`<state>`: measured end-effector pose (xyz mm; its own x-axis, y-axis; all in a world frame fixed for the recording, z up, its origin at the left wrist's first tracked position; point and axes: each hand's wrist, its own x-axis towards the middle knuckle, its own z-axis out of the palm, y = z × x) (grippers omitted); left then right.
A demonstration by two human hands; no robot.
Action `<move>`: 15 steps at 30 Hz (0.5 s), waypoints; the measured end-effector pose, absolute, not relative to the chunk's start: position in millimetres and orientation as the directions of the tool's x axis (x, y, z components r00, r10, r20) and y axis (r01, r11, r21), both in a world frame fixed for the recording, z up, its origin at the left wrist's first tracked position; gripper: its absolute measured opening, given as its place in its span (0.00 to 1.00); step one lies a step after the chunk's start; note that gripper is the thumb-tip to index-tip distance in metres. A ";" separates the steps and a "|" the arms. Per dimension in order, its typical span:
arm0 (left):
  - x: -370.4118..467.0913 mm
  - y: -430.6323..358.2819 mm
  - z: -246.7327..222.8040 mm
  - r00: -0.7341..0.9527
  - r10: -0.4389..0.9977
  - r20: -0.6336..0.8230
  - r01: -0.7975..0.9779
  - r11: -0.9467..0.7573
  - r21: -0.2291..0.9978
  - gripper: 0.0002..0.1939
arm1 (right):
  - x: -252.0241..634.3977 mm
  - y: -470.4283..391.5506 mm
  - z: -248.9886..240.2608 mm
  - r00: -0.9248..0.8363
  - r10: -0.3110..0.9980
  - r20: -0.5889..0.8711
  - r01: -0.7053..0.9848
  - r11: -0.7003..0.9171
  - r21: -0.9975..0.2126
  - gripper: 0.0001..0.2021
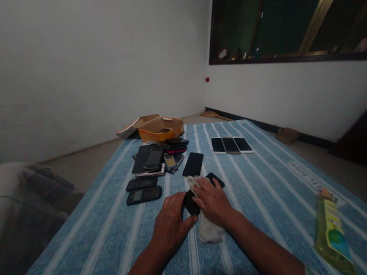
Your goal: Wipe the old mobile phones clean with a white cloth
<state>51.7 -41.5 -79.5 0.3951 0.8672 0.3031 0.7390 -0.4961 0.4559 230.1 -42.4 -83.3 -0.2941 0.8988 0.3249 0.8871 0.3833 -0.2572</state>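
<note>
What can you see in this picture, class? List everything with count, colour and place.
Box: 1, orange, far left
Assorted phones: several, mostly dark, before box
Keypad phones: 2, black, nearer
Smartphone row: 3, pale-framed, far right
Smartphones: 2, black, beyond hands
Phone: 1, black, between hands
Rag: 1, white, under right hand
Bottle: 1, yellow-green, near right
Striped cloth: 1, blue-white, beneath
Cardboard: brown, right floor
Window: 1, dark, upper right
Walls: 2, white, behind
Left hand: 1, centre
Right hand: 1, centre

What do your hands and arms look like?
My left hand and right hand have no gloves, and I see no rings or watch. My left forearm is bare. My right forearm is too, up to a pale sleeve with some green.
</note>
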 end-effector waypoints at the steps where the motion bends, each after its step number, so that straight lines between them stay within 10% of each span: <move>1: 51.8 -41.7 -78.8 0.394 0.870 0.296 0.742 -0.491 0.457 0.25 | 234.8 -39.6 -84.4 -0.275 0.903 0.330 0.897 0.364 -0.250 0.16; 15: 51.6 -42.5 -79.8 0.383 0.874 0.299 0.745 -0.484 0.460 0.25 | 239.8 -54.9 -96.5 -0.195 0.914 0.357 0.944 0.273 -0.183 0.21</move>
